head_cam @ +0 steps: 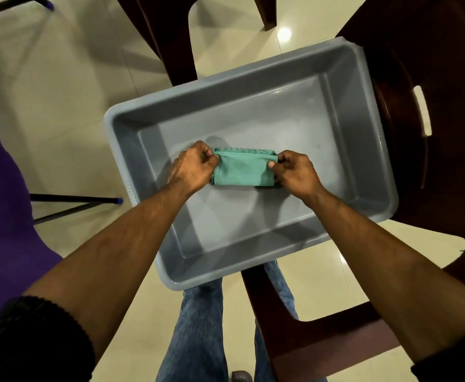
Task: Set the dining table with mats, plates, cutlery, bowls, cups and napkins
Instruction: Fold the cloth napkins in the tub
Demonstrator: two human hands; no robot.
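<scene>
Both bare forearms reach in from the lower corners of the frame and meet at the centre, over a grey plastic tub [336,86]. The left hand [191,168] has its knuckles up, fingers curled, its grip clamped on the left end of a folded green napkin [243,169]. The right hand [294,172] mirrors it, thumb and fingers pinching the napkin's right end. The napkin is held flat between the two hands, its scalloped edge toward the top of the frame, inside the tub above the tub's floor; whether it touches the floor I cannot tell.

The tub's walls stand well clear of both hands on every side. Its right part rests on a dark brown chair [432,133] at the right of the frame. Cream floor tiles [60,92] show at upper left, and a purple cloth [2,216] fills the left edge
</scene>
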